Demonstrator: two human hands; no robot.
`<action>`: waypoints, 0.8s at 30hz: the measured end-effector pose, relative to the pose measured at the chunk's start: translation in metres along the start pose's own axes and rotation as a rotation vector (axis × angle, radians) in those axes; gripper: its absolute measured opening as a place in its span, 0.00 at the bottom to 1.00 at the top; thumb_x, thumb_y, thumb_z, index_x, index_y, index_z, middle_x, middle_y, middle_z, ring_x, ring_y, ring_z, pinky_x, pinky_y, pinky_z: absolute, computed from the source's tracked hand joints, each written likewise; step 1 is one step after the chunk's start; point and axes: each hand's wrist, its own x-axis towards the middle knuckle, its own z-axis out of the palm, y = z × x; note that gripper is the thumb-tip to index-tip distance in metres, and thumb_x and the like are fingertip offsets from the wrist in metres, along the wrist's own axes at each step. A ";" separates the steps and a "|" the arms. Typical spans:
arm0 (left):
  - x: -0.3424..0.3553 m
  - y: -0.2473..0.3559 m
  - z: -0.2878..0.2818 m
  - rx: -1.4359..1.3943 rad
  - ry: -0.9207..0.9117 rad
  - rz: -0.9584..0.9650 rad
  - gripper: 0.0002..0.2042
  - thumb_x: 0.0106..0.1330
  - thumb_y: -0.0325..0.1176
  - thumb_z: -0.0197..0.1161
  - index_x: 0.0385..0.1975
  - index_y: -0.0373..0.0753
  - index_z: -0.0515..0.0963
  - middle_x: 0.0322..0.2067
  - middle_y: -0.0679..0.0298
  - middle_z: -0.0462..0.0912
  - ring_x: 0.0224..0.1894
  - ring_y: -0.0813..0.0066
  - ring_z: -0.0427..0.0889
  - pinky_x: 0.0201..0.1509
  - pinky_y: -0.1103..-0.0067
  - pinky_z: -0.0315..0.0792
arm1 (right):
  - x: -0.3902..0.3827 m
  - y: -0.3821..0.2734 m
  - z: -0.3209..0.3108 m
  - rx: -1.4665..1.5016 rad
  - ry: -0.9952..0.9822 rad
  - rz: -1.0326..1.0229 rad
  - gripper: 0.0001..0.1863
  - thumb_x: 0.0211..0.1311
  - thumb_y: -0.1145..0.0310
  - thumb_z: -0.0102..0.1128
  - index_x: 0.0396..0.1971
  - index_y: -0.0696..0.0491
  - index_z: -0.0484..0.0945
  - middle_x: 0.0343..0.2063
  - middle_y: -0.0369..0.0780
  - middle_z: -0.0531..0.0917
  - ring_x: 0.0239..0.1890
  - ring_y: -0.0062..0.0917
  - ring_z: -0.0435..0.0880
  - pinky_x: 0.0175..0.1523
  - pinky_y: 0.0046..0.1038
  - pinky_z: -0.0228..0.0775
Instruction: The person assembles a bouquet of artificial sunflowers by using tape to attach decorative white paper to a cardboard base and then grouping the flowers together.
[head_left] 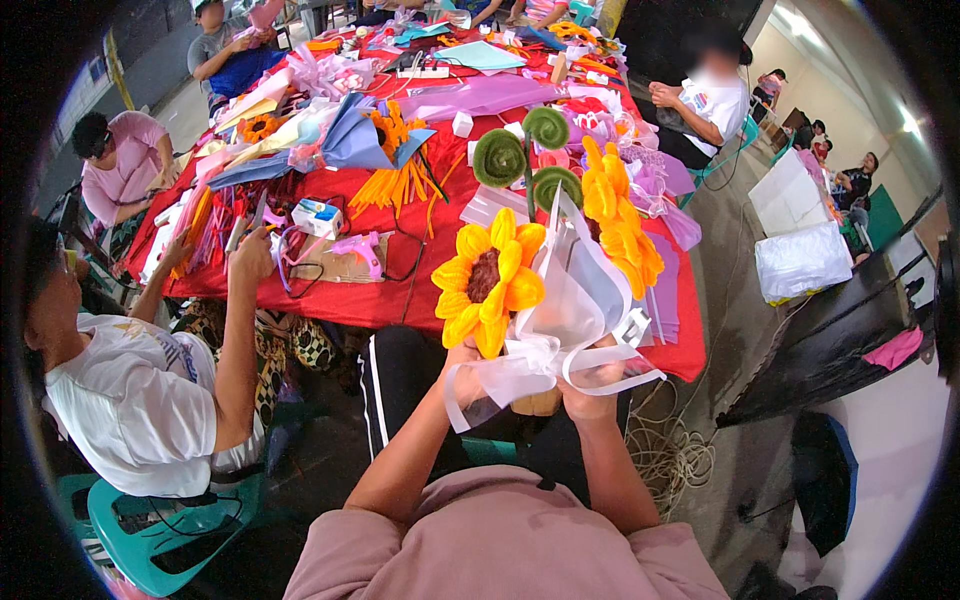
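Note:
Between my two hands, over my lap, stands a flower bouquet upright. It has a yellow fuzzy sunflower point(484, 276) with a brown middle, green spiral shapes point(499, 158) above, and an orange-yellow flower point(618, 225) at the right. Sheer white wrapping point(568, 285) surrounds the stems, and a translucent white ribbon bow point(537, 356) sits at the front. My left hand point(463, 372) closes on the bouquet's lower left side, below the sunflower. My right hand point(590, 393) grips the lower right, behind a ribbon loop. Ribbon and wrapping partly cover my fingers on both sides.
The red-covered table point(345, 305) ahead carries a pink glue gun point(360, 255), a small white-and-blue box point(317, 218), blue wrapping point(345, 140) and orange stems point(395, 180). A person point(150, 400) works close at my left. Coiled cord point(672, 460) lies on the floor at right.

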 end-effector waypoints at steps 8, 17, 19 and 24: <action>0.002 0.010 0.011 0.210 0.006 -0.055 0.35 0.43 0.25 0.75 0.55 0.38 0.68 0.51 0.66 0.74 0.53 0.76 0.74 0.59 0.76 0.66 | 0.002 0.006 -0.008 -0.015 0.008 0.015 0.33 0.40 0.74 0.72 0.51 0.60 0.69 0.43 0.38 0.78 0.44 0.23 0.77 0.52 0.26 0.68; 0.007 0.001 0.004 0.244 -0.019 0.010 0.31 0.48 0.21 0.71 0.55 0.37 0.66 0.52 0.63 0.74 0.53 0.73 0.74 0.62 0.73 0.66 | -0.002 0.019 -0.014 0.081 -0.007 0.073 0.32 0.43 0.75 0.70 0.52 0.59 0.68 0.44 0.39 0.77 0.46 0.24 0.77 0.52 0.26 0.69; 0.008 -0.004 -0.006 0.235 0.002 0.007 0.31 0.49 0.21 0.70 0.55 0.37 0.66 0.52 0.63 0.74 0.53 0.73 0.74 0.62 0.72 0.65 | -0.004 0.024 -0.016 0.052 -0.016 0.015 0.34 0.44 0.75 0.70 0.54 0.59 0.66 0.46 0.39 0.76 0.47 0.25 0.77 0.52 0.26 0.70; 0.006 -0.001 -0.005 0.271 -0.071 0.042 0.31 0.50 0.20 0.69 0.56 0.35 0.64 0.51 0.63 0.74 0.53 0.72 0.74 0.62 0.71 0.66 | -0.003 0.026 -0.014 0.230 -0.024 0.065 0.35 0.45 0.77 0.68 0.56 0.58 0.63 0.49 0.40 0.74 0.48 0.26 0.77 0.51 0.28 0.72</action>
